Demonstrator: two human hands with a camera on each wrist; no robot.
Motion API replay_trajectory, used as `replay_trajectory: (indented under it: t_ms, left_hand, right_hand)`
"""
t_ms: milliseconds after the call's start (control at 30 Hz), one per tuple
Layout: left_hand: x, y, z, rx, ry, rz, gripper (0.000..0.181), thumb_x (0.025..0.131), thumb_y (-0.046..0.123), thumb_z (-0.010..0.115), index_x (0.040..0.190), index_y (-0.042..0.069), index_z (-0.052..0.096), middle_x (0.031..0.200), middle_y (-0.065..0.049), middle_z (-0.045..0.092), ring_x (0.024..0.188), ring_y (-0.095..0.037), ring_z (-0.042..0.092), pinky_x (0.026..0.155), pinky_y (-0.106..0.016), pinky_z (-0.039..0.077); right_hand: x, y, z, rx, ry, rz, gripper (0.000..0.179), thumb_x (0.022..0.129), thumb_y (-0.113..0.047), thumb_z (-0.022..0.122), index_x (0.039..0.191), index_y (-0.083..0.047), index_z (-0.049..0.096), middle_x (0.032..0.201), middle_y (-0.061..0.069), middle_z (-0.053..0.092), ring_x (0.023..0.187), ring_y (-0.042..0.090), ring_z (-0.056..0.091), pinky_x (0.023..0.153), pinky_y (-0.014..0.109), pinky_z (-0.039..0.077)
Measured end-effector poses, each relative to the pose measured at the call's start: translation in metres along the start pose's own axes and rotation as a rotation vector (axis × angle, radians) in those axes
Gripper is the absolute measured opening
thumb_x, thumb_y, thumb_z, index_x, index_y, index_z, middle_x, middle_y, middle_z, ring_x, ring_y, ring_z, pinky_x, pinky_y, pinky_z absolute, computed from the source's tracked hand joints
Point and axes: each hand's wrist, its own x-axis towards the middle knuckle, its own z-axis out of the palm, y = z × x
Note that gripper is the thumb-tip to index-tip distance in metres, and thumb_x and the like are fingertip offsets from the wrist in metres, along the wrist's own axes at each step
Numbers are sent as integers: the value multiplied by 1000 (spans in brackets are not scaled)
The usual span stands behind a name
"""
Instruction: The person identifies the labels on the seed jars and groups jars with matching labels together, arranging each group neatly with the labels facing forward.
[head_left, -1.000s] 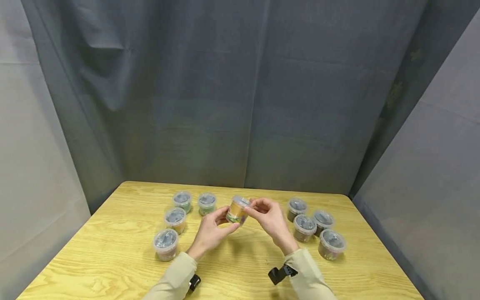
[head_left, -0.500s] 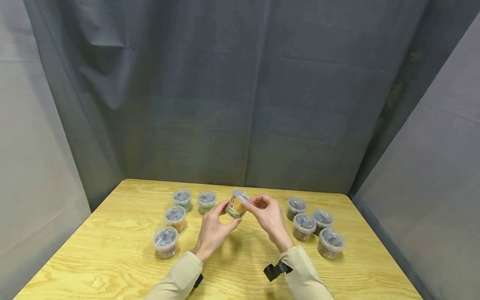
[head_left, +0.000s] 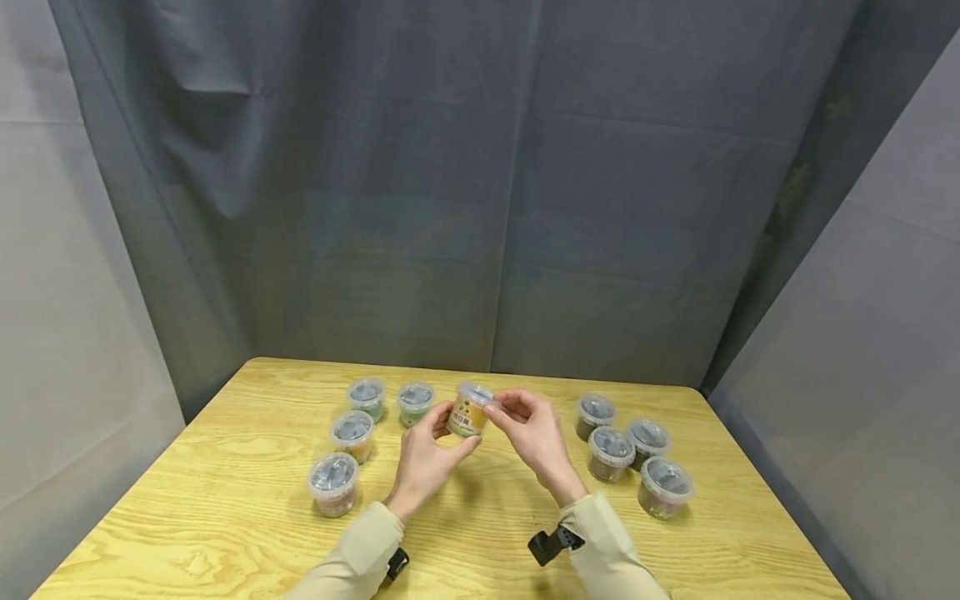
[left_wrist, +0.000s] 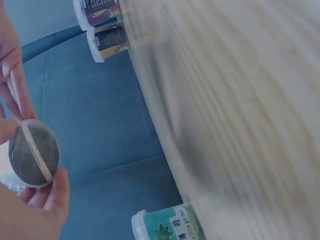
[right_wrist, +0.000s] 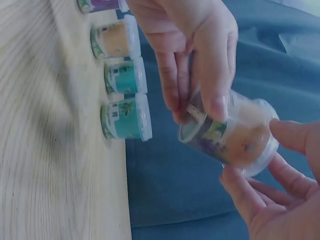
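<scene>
Both hands hold a small clear plastic tub (head_left: pixel 467 417) with a translucent lid above the middle of the table, its yellow-orange label facing me. My left hand (head_left: pixel 427 463) grips it low on the left side, thumb toward me. My right hand (head_left: pixel 537 442) pinches it at the upper right, near the lid. In the left wrist view the tub's dark round base (left_wrist: pixel 35 159) shows a pale strip across it. The right wrist view catches the tub (right_wrist: pixel 245 135) side-on, with my left hand (right_wrist: pixel 200 35) around the base end and my right hand (right_wrist: pixel 280 200) at the lid end.
Several lidded tubs stand on the wooden table (head_left: pixel 480 550). At left are green (head_left: pixel 414 404), orange (head_left: pixel 352 435) and pinkish (head_left: pixel 332 483) ones. Darker ones, such as the nearest tub (head_left: pixel 664 487), cluster at right. A grey curtain (head_left: pixel 420 208) hangs behind the table.
The tub has turned in my fingers, bringing the printed front of its label toward me. It sits more upright and slightly further left. The tubs on the table stay put.
</scene>
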Motion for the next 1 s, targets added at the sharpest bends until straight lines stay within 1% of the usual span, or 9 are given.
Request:
replay_trajectory:
  t_ms: [100,167,267,400,467,633,733,833,1000]
  left_hand:
    - [-1,2,1,46,52,1,60,74,21,87,126,7,61,117,-11,70,103,-23,69,90,-38,57]
    - [-2,3,2,54,65,2,60,73,21,88,125,8,62,117,-10,70,103,-23,69,90,-40,57]
    - [-3,2,2,64,61,5,58,73,22,87,124,7,62,117,-11,70,103,-24,69,90,-40,57]
    - [-5,-3,-2,94,50,7,51,76,23,85,119,7,65,115,-11,71,103,-26,69,90,-41,57]
    - [-6,-5,-5,89,40,1,49,79,22,83,121,6,64,115,-12,70,103,-27,69,91,-40,57]
    - [-8,-7,-11,4,-27,-76,64,85,23,78,139,7,49,121,-17,66,109,-30,67,93,-39,56]
    - [-9,-7,-14,-11,-70,-118,69,88,26,75,146,10,42,126,-20,63,111,-33,66,94,-41,55]
    - [-10,-8,-17,4,-108,-134,68,91,31,71,148,10,39,130,-22,61,112,-35,65,94,-41,55]
    - [-8,-9,-23,35,-111,-143,65,94,38,65,148,11,42,132,-21,60,111,-36,66,89,-36,58]
  right_hand:
    - [-1,-2,6,-19,29,-14,30,83,-25,80,106,-7,70,111,11,72,109,26,68,92,39,57]
    - [0,-2,8,-23,38,-24,30,82,-25,81,104,-8,70,108,10,73,108,26,68,92,39,57]
    - [0,0,10,-39,39,-37,28,80,-23,82,99,-8,69,105,9,73,108,24,68,92,37,57]
    - [1,4,10,-139,0,-77,23,80,-22,82,94,-10,68,107,8,73,106,24,69,89,36,58]
    - [2,7,11,-201,-26,-101,22,80,-23,82,93,-12,68,107,7,72,105,24,69,88,35,59]
    - [5,13,13,-283,-91,-154,20,81,-24,81,92,-15,67,104,3,72,104,22,70,88,36,59]
    - [8,17,15,-285,-139,-187,18,82,-19,80,92,-12,66,102,3,72,103,22,70,87,35,59]
    - [10,21,18,-266,-177,-194,18,83,-16,80,91,-10,65,102,4,71,104,22,69,89,35,58]
    - [11,23,22,-236,-221,-191,18,83,-16,79,92,-11,65,109,7,71,108,24,68,90,36,57]
